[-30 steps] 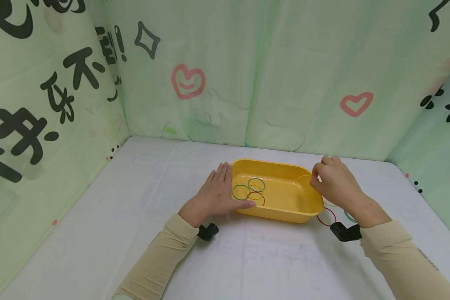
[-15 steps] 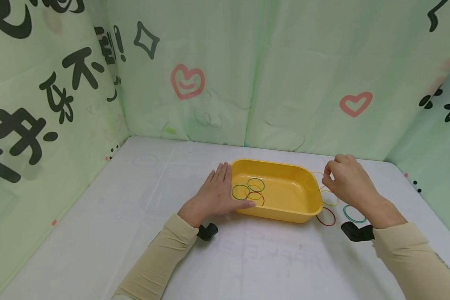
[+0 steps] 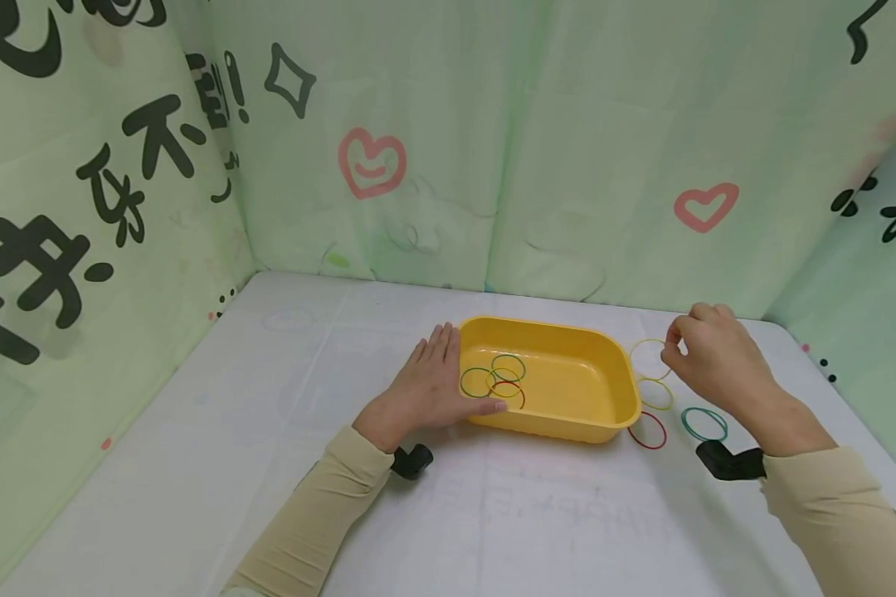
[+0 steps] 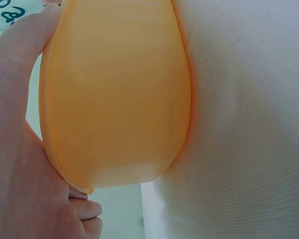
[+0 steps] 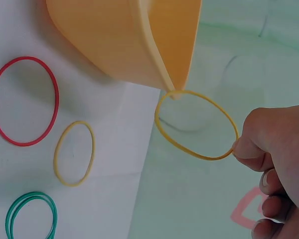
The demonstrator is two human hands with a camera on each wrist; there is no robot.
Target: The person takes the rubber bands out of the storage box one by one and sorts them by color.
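In the head view, my left hand (image 3: pixel 436 381) rests against the left end of a yellow plastic tray (image 3: pixel 556 429). Its fingers lie straight along that end, and the thumb reaches over the front rim. Beyond the tray's right end, my right hand (image 3: pixel 717 356) pinches a yellow rubber band (image 5: pixel 189 151) between thumb and fingertip. The band hangs as an open loop, overlapping the tray's corner in the right wrist view. Inside the tray lie several rubber bands, among them a green one (image 3: pixel 466 391) and a red one (image 3: pixel 523 401).
Right of the tray, a red rubber band (image 5: pixel 57 99), another yellow band (image 5: pixel 93 154) and overlapping teal bands (image 5: pixel 54 214) lie on the white table (image 3: pixel 418 531). Pale green curtains (image 3: pixel 597 124) enclose the table at the back and both sides.
My right hand has moved right, away from the tray's right end, with the yellow rubber band in its pinch. Bands on the table have come into view. The left hand stays put.
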